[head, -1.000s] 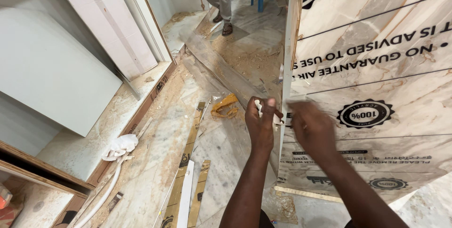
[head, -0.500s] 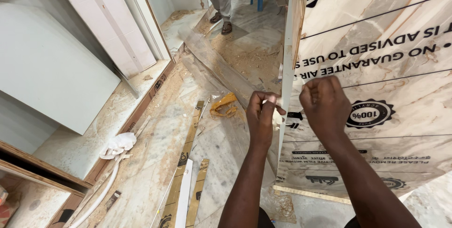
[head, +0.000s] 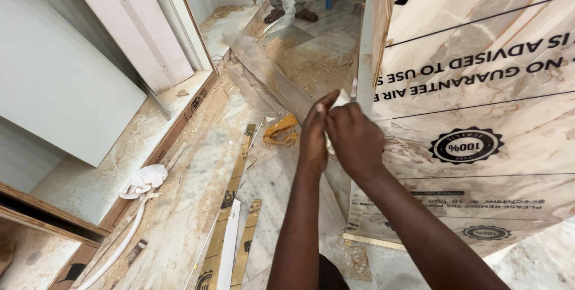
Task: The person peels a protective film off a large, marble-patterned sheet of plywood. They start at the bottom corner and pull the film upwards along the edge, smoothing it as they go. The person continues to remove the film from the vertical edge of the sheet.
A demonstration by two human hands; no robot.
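beside the near edge of the upright panel (head: 479, 116), left hand (head: 314, 137) and right hand (head: 354, 140) pinch a pale film strip (head: 340, 99) together, which may tear if tugged unevenly.

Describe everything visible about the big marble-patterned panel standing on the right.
The marble-patterned panel stands upright on its edge on the floor, filling the right side of the view. Its face is beige with tan veining, glossy as if under a protective film printed with black text and round seals, seen upside down. Its pale, thin edge faces the person. The left hand and right hand meet at that edge, pinching a small white piece, possibly film.
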